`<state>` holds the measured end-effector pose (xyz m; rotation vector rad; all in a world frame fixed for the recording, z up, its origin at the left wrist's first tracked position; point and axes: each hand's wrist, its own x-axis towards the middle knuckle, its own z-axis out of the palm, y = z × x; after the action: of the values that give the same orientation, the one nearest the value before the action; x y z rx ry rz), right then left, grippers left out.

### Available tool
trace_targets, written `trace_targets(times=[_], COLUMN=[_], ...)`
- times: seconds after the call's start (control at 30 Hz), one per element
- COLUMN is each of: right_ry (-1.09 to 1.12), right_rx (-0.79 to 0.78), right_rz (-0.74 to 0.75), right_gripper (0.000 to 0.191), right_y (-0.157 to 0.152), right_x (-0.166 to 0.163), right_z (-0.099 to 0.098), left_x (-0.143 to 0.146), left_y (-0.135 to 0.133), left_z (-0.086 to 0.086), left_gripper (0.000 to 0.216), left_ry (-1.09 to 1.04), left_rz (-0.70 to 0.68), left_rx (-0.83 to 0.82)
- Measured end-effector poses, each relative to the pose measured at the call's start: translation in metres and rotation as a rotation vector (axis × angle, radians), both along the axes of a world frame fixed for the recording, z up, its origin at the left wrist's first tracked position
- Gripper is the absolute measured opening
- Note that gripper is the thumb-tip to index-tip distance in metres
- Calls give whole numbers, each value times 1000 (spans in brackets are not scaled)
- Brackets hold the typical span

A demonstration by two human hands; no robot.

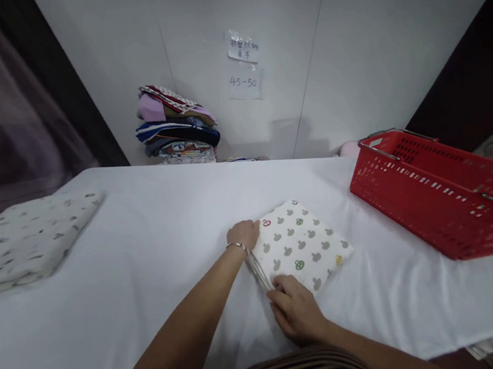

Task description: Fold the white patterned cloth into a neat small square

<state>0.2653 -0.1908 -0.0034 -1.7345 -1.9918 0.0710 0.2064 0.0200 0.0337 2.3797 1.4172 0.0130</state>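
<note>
A folded white cloth (300, 241) printed with grey, green, red and yellow mushrooms lies at an angle on the white-covered table in front of me. My left hand (244, 235), with a bracelet at the wrist, grips its far left corner. At the near left corner, my right hand (296, 307) is closed on the cloth's edge, thumb against the side. Several stacked layers show along the edge between the two hands. The left fingertips are partly hidden behind the cloth.
A red plastic basket (416, 195) with metal handles stands on the right of the white tablecloth (163, 222). Another folded printed cloth (34, 237) lies at the left. Stacked folded textiles (179, 126) rise beyond the far edge, beside a wall bearing paper notes (244, 82).
</note>
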Motion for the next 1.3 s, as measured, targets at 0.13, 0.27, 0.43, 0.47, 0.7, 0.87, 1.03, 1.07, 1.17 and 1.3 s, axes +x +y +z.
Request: trace_targets(times=[0.13, 0.27, 0.43, 0.47, 0.7, 0.87, 1.03, 1.07, 1.17, 1.3], right_ry=[-9, -51, -157, -179, -275, -289, -260, -250, -215, -152], right_rx=[37, 48, 15, 13, 19, 42, 104, 118, 128, 115], right_rz=[1, -1, 18, 23, 21, 25, 150, 175, 221, 270], right_gripper=[22, 22, 18, 19, 21, 14, 14, 14, 15, 19], right_y=[2, 4, 4, 3, -6, -1, 10, 12, 13, 9], right_x=[0, 1, 1, 1, -1, 0, 1, 1, 1, 4], right_z=[-3, -5, -6, -6, -13, -12, -9, -10, -12, -11], left_x=[-2, -3, 0, 1, 8, -1, -55, -68, -98, -109], left_y=[4, 13, 15, 15, 29, 38, 33, 30, 20, 12], left_z=[-6, -9, -8, -8, -13, 1, 6, 3, -9, -14], left_gripper=[52, 46, 51, 51, 54, 48, 48, 48, 48, 49], left_ry=[-44, -52, 16, 20, 74, 42, 33, 45, 32, 24], left_rz=[46, 75, 29, 21, -91, -79, -5, 41, 149, 171], left_rx=[13, -30, 25, 39, -71, -82, -34, -44, -56, -40])
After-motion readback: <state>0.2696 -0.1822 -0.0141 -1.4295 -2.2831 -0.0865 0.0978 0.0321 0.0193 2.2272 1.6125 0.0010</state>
